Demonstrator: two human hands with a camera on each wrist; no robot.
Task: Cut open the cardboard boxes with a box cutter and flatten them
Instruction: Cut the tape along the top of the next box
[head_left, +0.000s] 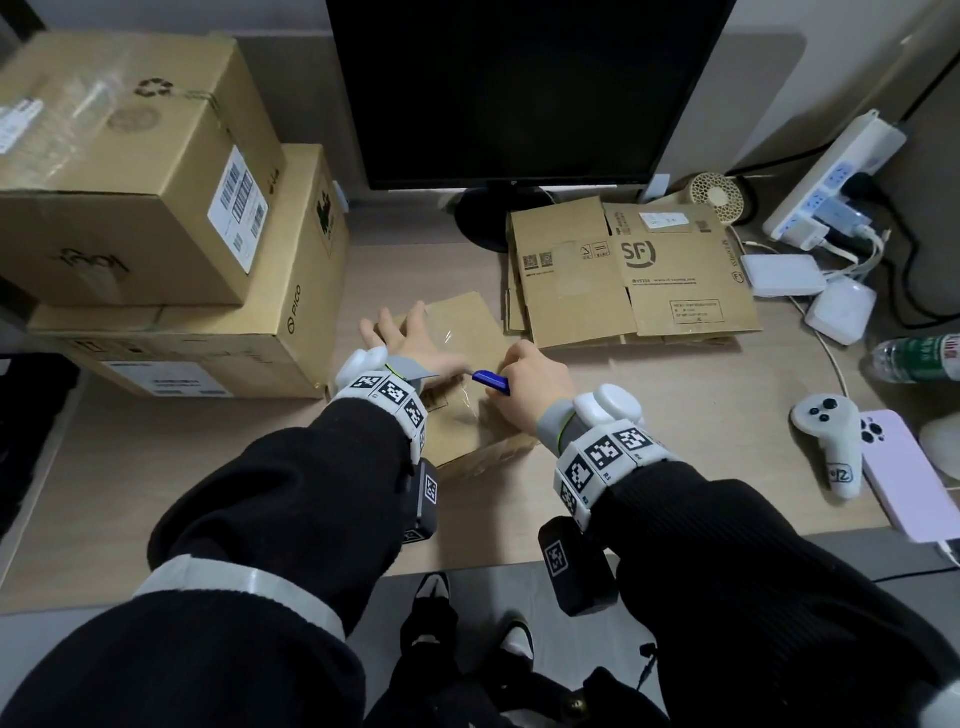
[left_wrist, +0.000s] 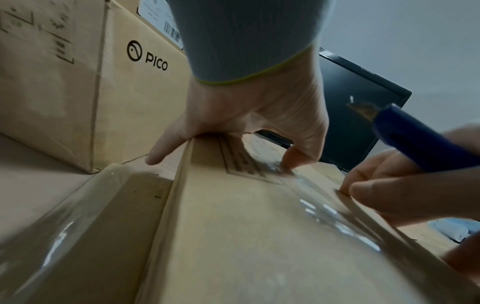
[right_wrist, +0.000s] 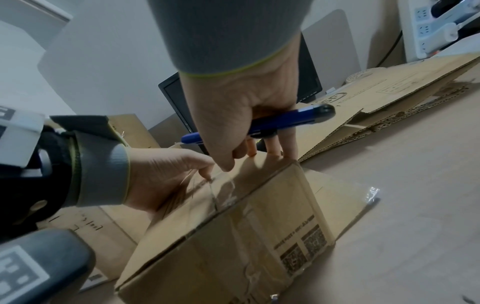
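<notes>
A small brown cardboard box (head_left: 462, 431) sealed with clear tape stands in the middle of the desk. My left hand (head_left: 410, 343) lies on its top with spread fingers, and the thumb (left_wrist: 298, 158) presses on the tape seam. My right hand (head_left: 530, 384) grips a blue box cutter (head_left: 491, 381) across the palm. The thumb and fingertips (right_wrist: 275, 152) of that hand touch the box's top at the right edge. The cutter (left_wrist: 420, 144) is raised off the cardboard and its tip points toward my left wrist. The right wrist view shows the box (right_wrist: 233, 236) with printed codes on its side.
Two large sealed boxes (head_left: 130, 171) are stacked at the left, the lower marked PICO (head_left: 208, 338). Flattened SF cardboard (head_left: 649, 275) lies behind the small box, before a monitor (head_left: 519, 88). A power strip (head_left: 831, 176), bottle (head_left: 914, 358), controller (head_left: 831, 441) and phone (head_left: 904, 478) sit at the right.
</notes>
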